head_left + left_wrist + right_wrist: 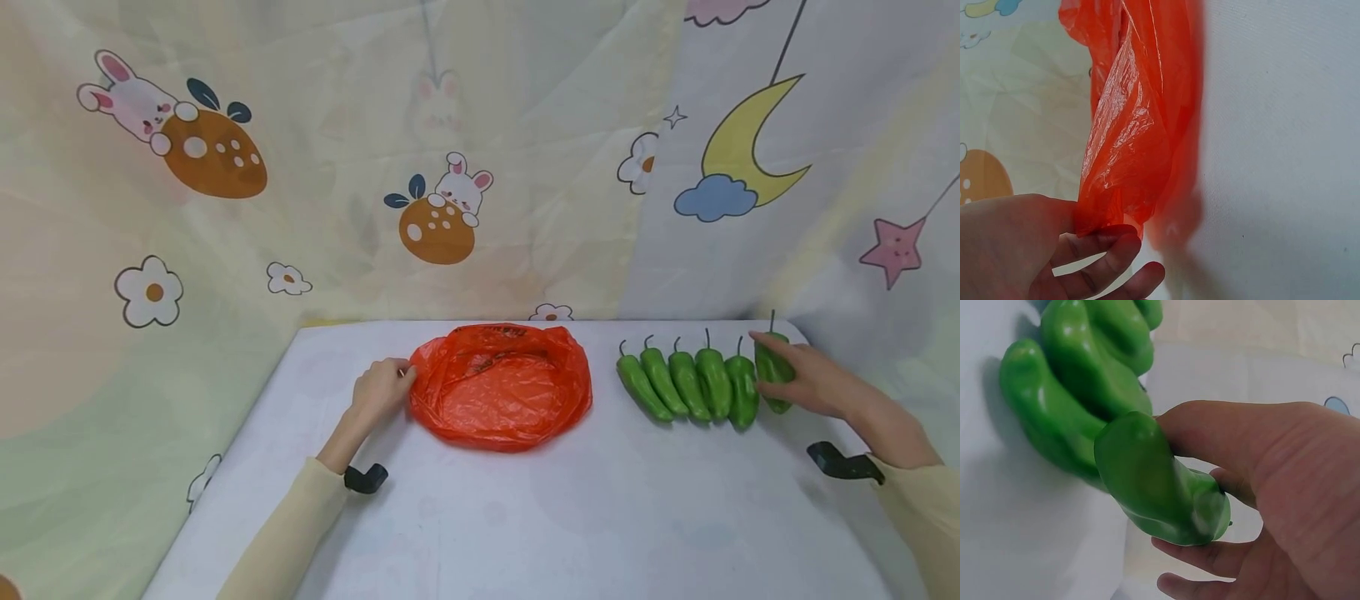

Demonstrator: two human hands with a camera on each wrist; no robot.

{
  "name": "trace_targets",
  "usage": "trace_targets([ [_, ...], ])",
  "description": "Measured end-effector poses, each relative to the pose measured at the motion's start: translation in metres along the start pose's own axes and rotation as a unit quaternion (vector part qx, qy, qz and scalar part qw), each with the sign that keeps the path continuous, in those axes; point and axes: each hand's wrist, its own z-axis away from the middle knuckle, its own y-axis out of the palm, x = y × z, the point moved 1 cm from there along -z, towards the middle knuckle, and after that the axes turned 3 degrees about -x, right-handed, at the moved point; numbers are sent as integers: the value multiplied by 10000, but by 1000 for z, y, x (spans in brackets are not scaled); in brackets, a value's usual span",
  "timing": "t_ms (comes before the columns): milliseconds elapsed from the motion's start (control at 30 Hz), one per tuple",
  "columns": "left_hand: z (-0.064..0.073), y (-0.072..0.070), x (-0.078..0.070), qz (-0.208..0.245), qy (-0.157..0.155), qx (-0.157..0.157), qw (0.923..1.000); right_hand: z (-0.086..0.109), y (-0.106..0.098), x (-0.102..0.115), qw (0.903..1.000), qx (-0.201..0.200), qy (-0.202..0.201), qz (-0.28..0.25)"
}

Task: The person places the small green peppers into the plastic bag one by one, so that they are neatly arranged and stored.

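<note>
A red plastic bag (495,400) lies with its mouth spread open on the white table. My left hand (382,387) pinches its left rim; in the left wrist view the thumb and fingers (1119,250) grip the thin film. At the table's right side my right hand (813,379) holds a green pepper (772,367) between thumb and fingers. That pepper (1154,487) shows close up in the right wrist view, its stem end partly hidden by the hand. Directly left of it several more green peppers (686,383) lie side by side, stems pointing away from me.
The white table (525,525) reaches back to a hanging cloth (525,167) printed with rabbits, flowers and a moon. Each wrist wears a black strap mount, one at the left wrist (366,478) and one at the right (843,462).
</note>
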Motion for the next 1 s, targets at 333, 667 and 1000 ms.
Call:
trace_targets([
  [333,0,-1,-1,26,29,-56,10000,-7,-6,23,9999,-60,-78,77],
  [667,-1,1,1,15,54,-121,9999,-14,-7,43,9999,-39,-103,71],
  [1000,1,2,3,-14,-43,-125,9999,-19,-6,61,9994,-161,-298,61],
])
